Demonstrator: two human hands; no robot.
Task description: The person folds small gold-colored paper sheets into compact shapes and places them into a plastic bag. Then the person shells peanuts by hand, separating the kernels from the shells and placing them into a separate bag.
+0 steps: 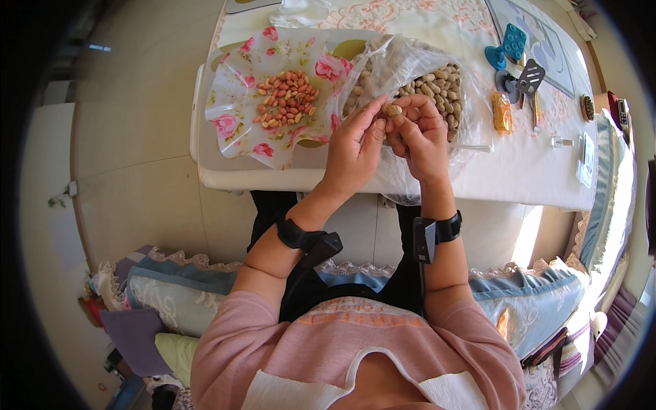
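Observation:
Both my hands meet over the table's near edge, pinching one tan peanut in its shell (392, 109) between the fingertips. My left hand (353, 147) grips it from the left, my right hand (420, 137) from the right. Just behind them a clear plastic bag (403, 58) lies open, full of unshelled peanuts (437, 87). To the left, a pile of reddish shelled peanut kernels (287, 99) rests on a flowered plastic sheet (236, 123) laid over a tray.
The white table (519, 171) carries a teal and a dark plastic tool (514, 58), an orange packet (502, 113) and small items at the right. A lace-trimmed blue cushion seat (533, 294) runs below; pale floor lies at the left.

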